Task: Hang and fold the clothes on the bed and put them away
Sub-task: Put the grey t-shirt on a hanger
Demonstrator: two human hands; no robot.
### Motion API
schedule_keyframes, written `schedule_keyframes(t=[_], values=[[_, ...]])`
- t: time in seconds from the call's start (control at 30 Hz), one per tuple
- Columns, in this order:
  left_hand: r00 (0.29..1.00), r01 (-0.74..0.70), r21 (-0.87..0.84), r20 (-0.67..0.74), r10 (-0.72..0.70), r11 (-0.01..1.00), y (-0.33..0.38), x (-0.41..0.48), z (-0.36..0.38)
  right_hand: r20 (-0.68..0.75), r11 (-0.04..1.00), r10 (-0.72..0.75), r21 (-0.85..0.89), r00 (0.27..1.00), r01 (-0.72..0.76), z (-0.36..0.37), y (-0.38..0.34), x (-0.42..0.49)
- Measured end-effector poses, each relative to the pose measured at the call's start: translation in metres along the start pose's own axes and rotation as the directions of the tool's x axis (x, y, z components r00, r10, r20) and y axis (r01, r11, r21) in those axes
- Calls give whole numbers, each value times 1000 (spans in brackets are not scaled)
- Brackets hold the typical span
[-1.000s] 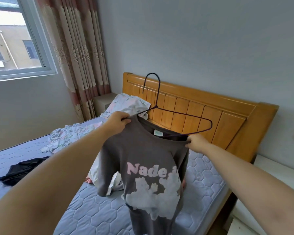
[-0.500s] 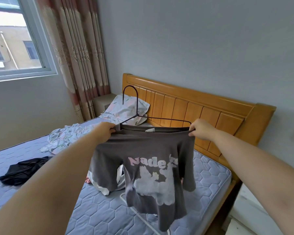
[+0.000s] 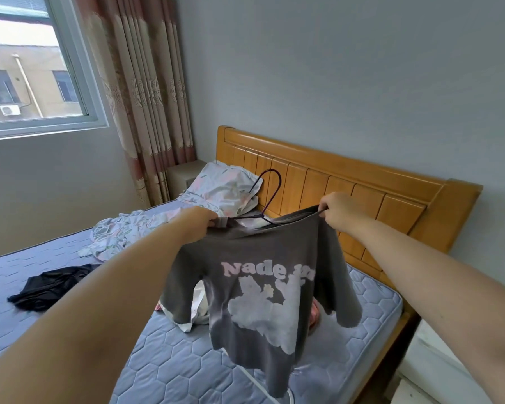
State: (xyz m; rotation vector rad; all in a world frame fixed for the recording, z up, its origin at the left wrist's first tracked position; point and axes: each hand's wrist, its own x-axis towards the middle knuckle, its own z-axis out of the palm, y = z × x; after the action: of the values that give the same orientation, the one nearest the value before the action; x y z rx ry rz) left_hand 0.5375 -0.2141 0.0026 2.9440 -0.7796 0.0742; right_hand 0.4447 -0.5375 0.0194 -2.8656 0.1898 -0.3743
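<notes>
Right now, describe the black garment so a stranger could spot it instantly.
Start at the window; below it lies the blue quilted mattress. On its left part lies the black garment, crumpled. Unlike the pale floral bedding beyond it, it is plain black and slightly glossy.

A single head-worn camera looks forward and down. It faces the wooden headboard (image 3: 362, 182), the bed (image 3: 172, 368) close below.

Dark grey across the T-shirt (image 3: 257, 290), with pale pink lettering over a white cloud-like print. Dark purple on the hanger (image 3: 272, 197). Blue with hexagon quilting on the mattress (image 3: 172, 360); honey-orange for the headboard (image 3: 362, 182); pastel flowers on the pillow (image 3: 222, 189).
</notes>
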Motion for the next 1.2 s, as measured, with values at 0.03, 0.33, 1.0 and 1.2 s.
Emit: schedule_keyframes(t=[0.03,0.33,1.0,1.2], values=[[1000,6,-28,-13,-6,1000,5,1,-1,-14,999,-45,20,999,45,-3,-9,1],[982,-21,-339,-183,-44,940,26,5,-13,-177,981,-76,161,981,105,-9,-28,-1],[994,-50,-312,-106,17,949,43,-6,-18,-195,929,106,368,975,-27,-27,-4,-13],[937,-110,-398,-347,-39,911,69,2,-21,-209,946,33,322,977,37,-39,-21,-9]])
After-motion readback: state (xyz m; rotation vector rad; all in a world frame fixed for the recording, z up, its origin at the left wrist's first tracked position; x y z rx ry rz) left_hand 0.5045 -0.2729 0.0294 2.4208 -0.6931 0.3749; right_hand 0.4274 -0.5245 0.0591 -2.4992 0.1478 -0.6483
